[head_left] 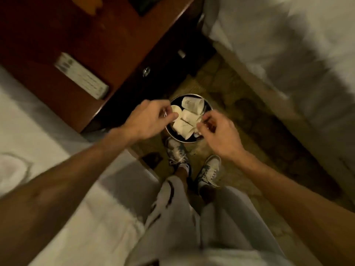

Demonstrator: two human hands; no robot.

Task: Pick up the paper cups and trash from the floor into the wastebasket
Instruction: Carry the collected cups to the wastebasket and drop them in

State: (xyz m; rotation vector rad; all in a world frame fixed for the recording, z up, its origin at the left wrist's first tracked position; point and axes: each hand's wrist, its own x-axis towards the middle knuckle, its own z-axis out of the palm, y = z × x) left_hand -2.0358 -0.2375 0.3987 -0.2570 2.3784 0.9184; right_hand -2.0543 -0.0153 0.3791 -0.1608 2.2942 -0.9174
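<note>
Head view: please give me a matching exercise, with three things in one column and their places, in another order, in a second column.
Things:
1. cups
2. remote
3. wastebasket

Places:
a. on the table
b. on the floor
c. in the wastebasket

Pairs: 1-c, 2-a, 3-b
</note>
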